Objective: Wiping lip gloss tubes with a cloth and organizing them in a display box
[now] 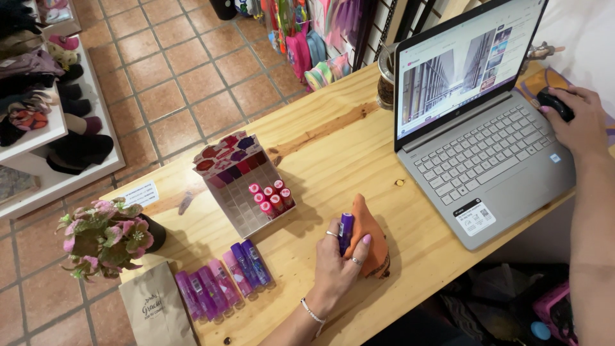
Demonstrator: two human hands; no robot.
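My left hand (336, 263) rests on the wooden table (327, 138), its fingers closed around a small purple tube (346, 229) held upright against an orange cloth (368, 230). My right hand (580, 125) lies on a black computer mouse (555, 102) to the right of an open grey laptop (487, 160). A white display box (240, 186) with a grid of slots holds several pink tubes (272, 197). Several purple and pink tubes (221, 279) lie in a row near the table's front edge, left of my left hand.
A potted plant with pink flowers (106, 237) and a brown paper bag (154, 307) sit at the table's left end. A glass jar (386, 80) stands behind the laptop. Shelves with shoes (51, 102) stand at left, on a tiled floor (186, 70).
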